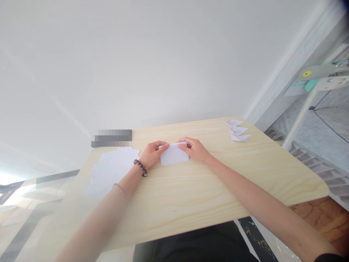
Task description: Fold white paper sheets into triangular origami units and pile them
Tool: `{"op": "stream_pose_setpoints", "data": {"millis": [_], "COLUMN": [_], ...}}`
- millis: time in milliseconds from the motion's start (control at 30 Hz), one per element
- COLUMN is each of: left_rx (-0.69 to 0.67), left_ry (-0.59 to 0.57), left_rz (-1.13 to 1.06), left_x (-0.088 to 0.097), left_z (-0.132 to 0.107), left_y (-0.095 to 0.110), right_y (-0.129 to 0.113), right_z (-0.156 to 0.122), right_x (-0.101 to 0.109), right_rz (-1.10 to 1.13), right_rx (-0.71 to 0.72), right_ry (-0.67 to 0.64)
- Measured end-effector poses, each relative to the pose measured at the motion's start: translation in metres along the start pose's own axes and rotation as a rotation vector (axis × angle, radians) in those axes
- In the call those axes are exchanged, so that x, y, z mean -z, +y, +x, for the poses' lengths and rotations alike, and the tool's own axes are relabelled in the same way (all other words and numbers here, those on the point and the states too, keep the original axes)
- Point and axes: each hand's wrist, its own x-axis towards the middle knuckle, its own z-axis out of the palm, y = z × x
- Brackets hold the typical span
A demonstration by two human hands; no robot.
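Between my hands is a folded sheet of white paper (174, 154), a small rectangle held at its upper edge above the middle of the table. My left hand (153, 153) pinches its upper left corner, thumb on the near face and fingers behind. At the upper right, my right hand (195, 148) grips the same edge in a like way, its fingertips partly hidden behind the paper. A stack of loose white sheets (111, 169) lies to the left, beside my left wrist with its dark bead bracelet (140, 167).
Three folded white paper pieces (238, 130) lie in a column at the table's far right corner. A dark, blurred-out object (111, 138) sits at the far left edge. The wooden table (212, 196) meets a white wall behind. A metal frame (308, 105) stands at right.
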Motion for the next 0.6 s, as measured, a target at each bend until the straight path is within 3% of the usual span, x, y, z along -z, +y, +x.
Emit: {"op": "stream_pose_setpoints", "data": {"millis": [600], "left_rx": [0.018], "left_ry": [0.001], "left_rz": [0.013], "left_x": [0.0011], "left_z": [0.0023], "left_y": [-0.0048], "right_y": [0.0021], "right_z": [0.0012], "right_x": [-0.0004], "right_rz": [-0.006], "right_rx": [0.019], "right_ry": [-0.029]}}
